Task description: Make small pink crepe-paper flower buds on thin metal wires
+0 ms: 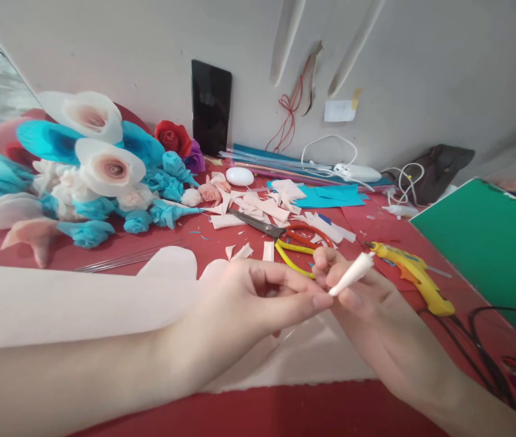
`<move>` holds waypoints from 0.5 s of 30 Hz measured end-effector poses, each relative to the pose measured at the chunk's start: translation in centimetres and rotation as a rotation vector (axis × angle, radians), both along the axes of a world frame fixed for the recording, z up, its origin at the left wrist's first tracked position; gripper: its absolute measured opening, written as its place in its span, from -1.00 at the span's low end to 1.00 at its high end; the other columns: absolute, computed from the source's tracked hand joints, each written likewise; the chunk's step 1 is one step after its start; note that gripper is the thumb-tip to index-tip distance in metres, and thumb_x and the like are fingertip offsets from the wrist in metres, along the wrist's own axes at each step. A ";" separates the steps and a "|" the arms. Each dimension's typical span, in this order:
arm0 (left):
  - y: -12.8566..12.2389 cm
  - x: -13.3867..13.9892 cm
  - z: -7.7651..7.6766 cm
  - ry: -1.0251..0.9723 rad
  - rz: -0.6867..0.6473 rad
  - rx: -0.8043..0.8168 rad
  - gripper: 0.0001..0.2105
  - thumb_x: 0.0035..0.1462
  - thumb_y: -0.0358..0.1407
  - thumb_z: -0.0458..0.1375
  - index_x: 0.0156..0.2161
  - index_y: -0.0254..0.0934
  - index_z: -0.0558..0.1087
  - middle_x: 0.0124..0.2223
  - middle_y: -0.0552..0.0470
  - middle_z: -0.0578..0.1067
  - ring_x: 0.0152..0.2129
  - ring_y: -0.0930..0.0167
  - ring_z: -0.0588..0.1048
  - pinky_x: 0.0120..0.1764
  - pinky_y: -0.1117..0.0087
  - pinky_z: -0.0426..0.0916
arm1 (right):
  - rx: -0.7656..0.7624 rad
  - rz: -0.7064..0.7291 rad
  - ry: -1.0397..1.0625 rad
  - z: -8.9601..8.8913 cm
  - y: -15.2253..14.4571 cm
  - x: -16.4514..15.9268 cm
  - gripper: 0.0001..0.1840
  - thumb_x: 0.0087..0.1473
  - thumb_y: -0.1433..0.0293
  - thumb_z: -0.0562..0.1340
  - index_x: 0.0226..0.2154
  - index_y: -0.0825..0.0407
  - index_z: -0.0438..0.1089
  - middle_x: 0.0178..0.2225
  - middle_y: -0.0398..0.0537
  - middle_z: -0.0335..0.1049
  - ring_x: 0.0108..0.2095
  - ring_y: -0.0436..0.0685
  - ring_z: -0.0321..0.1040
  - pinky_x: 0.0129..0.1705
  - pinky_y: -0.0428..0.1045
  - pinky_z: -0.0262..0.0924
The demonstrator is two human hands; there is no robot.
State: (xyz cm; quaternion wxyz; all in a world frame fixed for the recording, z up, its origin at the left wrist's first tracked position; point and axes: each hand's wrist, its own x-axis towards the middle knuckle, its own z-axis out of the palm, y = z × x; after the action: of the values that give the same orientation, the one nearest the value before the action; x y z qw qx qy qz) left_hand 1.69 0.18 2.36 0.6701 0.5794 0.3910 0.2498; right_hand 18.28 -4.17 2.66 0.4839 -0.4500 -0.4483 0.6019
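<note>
Between my hands is a small white rolled paper bud [353,273], narrow at its lower left end and wider at the top. My left hand [262,297] pinches the narrow end between thumb and forefinger. The fingers of my right hand [362,297] are closed around the bud's body from the right. Beneath both hands lies a large pale pink paper sheet [322,358] on the red table [240,413]. Just beyond my fingers are scissors [276,233] with one red and one yellow handle. Cut pale petals [171,262] rest left of them.
Finished paper flowers [112,170] are heaped at the left. A yellow glue gun [415,276] with a black cord lies at the right, beside a green board [490,249]. Paper scraps [262,206], thin wires [125,258] and a phone [211,106] are farther back.
</note>
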 end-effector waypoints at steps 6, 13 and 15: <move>-0.1 0.1 0.0 -0.003 0.013 -0.056 -0.76 -0.11 -0.07 0.23 -0.50 -0.23 0.53 -0.64 0.17 0.29 -0.65 0.57 0.19 -0.59 0.58 0.08 | -0.060 -0.026 0.100 0.1 0.0 0.0 -0.92 -0.02 0.25 0.29 -0.38 -0.18 0.43 -0.46 -0.20 0.12 -0.42 -0.09 0.10 -0.34 -0.23 0.15; 0.0 -0.1 0.0 -0.022 -0.011 -0.096 -0.76 -0.13 -0.08 0.25 -0.47 -0.22 0.54 -0.54 0.14 0.42 -0.60 0.56 0.26 -0.53 0.58 0.15 | -0.034 -0.091 0.101 0.3 0.3 0.2 -0.92 -0.02 0.23 0.28 -0.39 -0.19 0.46 -0.50 -0.18 0.14 -0.41 -0.06 0.11 -0.28 -0.20 0.16; 0.0 -0.1 -0.1 -0.033 -0.019 -0.084 -0.76 -0.08 -0.08 0.21 -0.47 -0.22 0.55 -0.57 0.14 0.39 -0.61 0.56 0.25 -0.54 0.58 0.13 | -0.022 -0.088 0.099 0.3 0.4 0.2 -0.93 -0.02 0.23 0.28 -0.39 -0.19 0.46 -0.51 -0.19 0.13 -0.41 -0.07 0.10 -0.27 -0.22 0.15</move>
State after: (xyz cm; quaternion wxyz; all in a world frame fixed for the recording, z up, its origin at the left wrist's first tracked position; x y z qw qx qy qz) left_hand 1.56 0.19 2.29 0.7026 0.5502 0.3846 0.2361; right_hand 18.46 -3.80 3.00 0.5267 -0.4443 -0.3970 0.6063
